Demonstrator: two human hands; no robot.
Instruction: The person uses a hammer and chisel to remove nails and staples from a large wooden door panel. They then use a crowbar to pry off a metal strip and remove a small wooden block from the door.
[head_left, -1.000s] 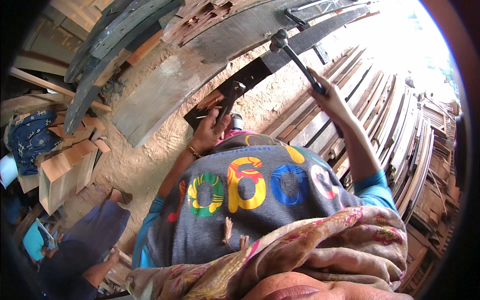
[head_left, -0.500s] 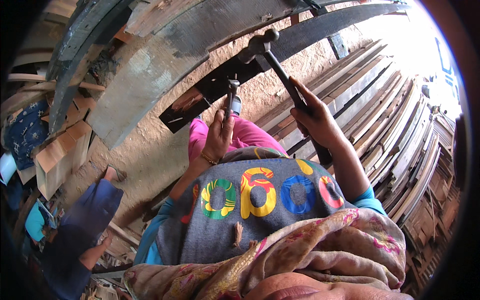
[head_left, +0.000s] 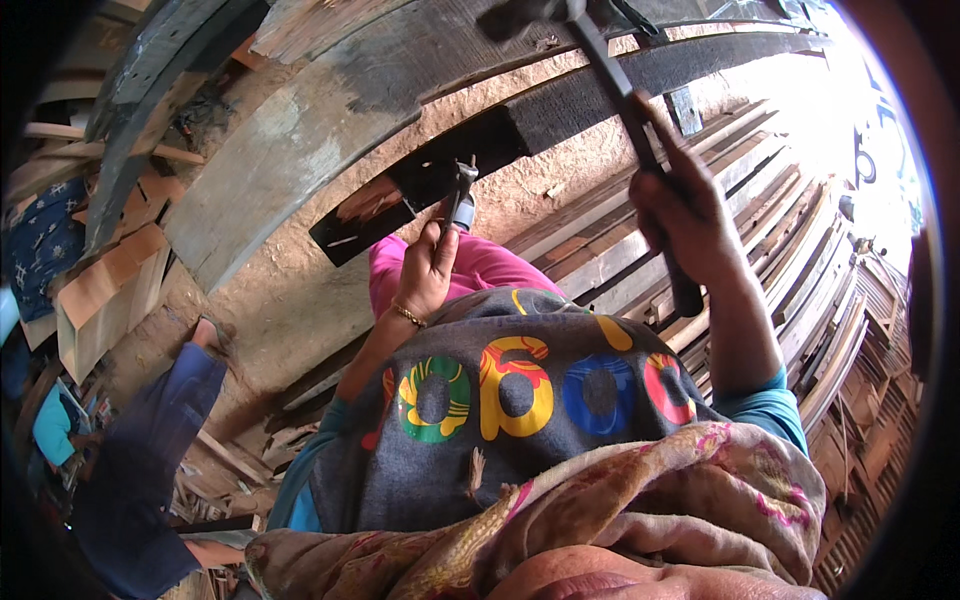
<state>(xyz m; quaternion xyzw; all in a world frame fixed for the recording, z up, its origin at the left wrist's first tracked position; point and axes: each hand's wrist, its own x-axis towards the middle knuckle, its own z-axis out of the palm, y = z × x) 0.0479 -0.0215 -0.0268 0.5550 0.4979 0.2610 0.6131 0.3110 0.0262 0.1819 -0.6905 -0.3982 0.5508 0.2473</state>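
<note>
My right hand [head_left: 688, 215] is wrapped round the dark handle of a hammer [head_left: 612, 80], raised at the upper middle, its metal head near the top edge. Below and to the left of it, my left hand [head_left: 428, 265] grips a short metal tool with a broad head [head_left: 463, 180]; its exact kind is too small to tell. That head is over or against a black-painted timber [head_left: 450, 150], which has a patch of bare reddish wood at its left end. Whether tool and timber touch, I cannot make out.
A broad weathered plank [head_left: 270, 165] curves across beyond the timber. Stacked boards [head_left: 770, 215] fill the right side. At the lower left another person in dark blue clothing [head_left: 150, 440] is close by, near wooden blocks [head_left: 115, 280]. Sandy ground [head_left: 290, 300] lies between.
My right hand has lifted the hammer up and to the right, away from the tool in my left hand. The left hand stays almost in place, still gripping.
</note>
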